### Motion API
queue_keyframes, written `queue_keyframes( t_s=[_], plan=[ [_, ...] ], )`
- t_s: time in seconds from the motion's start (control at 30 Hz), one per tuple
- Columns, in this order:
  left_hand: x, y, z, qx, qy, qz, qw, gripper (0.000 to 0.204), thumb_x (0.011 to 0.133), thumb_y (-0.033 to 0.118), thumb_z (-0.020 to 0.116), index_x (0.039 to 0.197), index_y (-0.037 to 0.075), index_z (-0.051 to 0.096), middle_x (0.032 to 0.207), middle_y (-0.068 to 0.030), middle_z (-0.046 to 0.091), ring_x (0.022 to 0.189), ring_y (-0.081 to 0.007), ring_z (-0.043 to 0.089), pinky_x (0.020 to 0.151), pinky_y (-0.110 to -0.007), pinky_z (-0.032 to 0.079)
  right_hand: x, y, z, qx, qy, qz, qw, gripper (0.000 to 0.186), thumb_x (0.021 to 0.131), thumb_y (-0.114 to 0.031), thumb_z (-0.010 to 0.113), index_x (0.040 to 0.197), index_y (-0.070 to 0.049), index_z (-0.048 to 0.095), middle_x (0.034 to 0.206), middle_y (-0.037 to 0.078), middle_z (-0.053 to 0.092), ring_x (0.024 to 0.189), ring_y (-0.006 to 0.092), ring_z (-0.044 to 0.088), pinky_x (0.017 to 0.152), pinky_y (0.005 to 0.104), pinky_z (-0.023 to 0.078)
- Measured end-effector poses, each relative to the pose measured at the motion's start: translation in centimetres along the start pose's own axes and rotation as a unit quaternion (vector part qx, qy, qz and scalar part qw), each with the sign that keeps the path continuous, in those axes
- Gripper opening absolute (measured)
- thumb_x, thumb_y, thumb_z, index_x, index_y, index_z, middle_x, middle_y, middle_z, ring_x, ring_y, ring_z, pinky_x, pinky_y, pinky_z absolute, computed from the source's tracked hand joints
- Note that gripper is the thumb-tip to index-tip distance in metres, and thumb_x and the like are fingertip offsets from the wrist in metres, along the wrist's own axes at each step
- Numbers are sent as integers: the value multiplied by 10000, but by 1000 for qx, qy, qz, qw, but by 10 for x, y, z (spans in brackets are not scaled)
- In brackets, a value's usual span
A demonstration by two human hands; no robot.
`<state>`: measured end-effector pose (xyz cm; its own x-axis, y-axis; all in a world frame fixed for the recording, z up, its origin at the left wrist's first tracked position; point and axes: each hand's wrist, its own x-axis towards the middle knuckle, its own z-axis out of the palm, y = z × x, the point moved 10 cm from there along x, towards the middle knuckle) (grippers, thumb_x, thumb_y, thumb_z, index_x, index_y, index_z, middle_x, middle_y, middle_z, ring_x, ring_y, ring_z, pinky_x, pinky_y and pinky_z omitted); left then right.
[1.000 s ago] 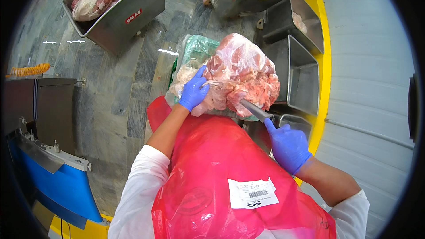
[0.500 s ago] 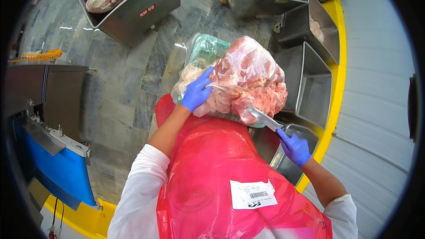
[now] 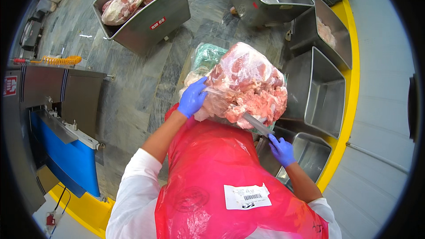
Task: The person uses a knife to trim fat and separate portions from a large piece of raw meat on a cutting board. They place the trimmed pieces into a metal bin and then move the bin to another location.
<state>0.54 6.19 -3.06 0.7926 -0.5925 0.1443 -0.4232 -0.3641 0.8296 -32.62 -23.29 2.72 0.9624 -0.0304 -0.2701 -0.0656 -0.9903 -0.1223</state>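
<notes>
"Blue-gloved left hand (image 3: 192, 97): what is it doing?"

"Pinching pale, translucent film (image 3: 216, 96) at the near left side of a large, raw, pink-and-white chunk of meat (image 3: 248, 68)."

"And the blue-gloved right hand (image 3: 282, 149)?"

"Closed round the handle end of a long, straight steel knife (image 3: 259, 125), its blade meeting the meat's lower edge."

"Where's the meat?"

"On a green, plastic-covered support (image 3: 208, 55), just beyond the glossy red plastic apron (image 3: 199, 159)."
</notes>
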Motion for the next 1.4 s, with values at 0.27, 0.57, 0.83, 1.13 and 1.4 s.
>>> queue_keyframes(
  t_s=[0.27, 0.57, 0.83, 1.13, 1.4],
  plan=[
    [-17, 61, 35, -145, -47, -138, 979, 147, 1024, 134, 616, 1127, 35, 648, 1045, -211, 713, 932, -393, 709, 813, -458, 570, -102, 8, -74, 12, 30, 92, 995, 541, 961, -261, 739, 1487, -317, 626, 759, 119, 575, 582, 321, 620, 531, 462, 501],
    [-11, 108, 33, -63, -107, 23, 992, 181, 1047, 246, 642, 995, 75, 615, 807, -208, 666, 732, -454, 672, 617, -537, 508, -63, -50, -173, 18, 2, 108, 994, 559, 968, -276, 731, 1510, -321, 602, 771, 122, 612, 579, 332, 629, 539, 465, 515],
    [-18, 111, -7, -170, -31, 9, 985, 132, 1028, 157, 692, 1103, 48, 697, 782, -145, 651, 679, -250, 663, 650, -377, 524, 2, -87, -243, -81, -91, 67, 990, 543, 990, -289, 687, 1520, -294, 570, 815, 168, 697, 674, 382, 695, 594, 504, 550],
    [-6, 64, -37, -131, 100, -66, 984, 417, 921, 308, 832, 1218, 54, 685, 1012, -134, 767, 903, -263, 743, 812, -396, 580, 81, -135, -240, -88, -165, 18, 982, 441, 962, -204, 670, 1394, -138, 607, 797, 166, 716, 701, 366, 708, 610, 507, 544],
    [5, 80, 12, -86, -4, -33, 996, 485, 931, 386, 801, 1293, 81, 693, 1121, -182, 767, 1070, -361, 745, 909, -431, 591, 41, -47, -138, -45, -114, 77, 989, 557, 1003, -263, 660, 1544, -298, 535, 832, 176, 708, 685, 382, 702, 584, 520, 545]
  ],
)
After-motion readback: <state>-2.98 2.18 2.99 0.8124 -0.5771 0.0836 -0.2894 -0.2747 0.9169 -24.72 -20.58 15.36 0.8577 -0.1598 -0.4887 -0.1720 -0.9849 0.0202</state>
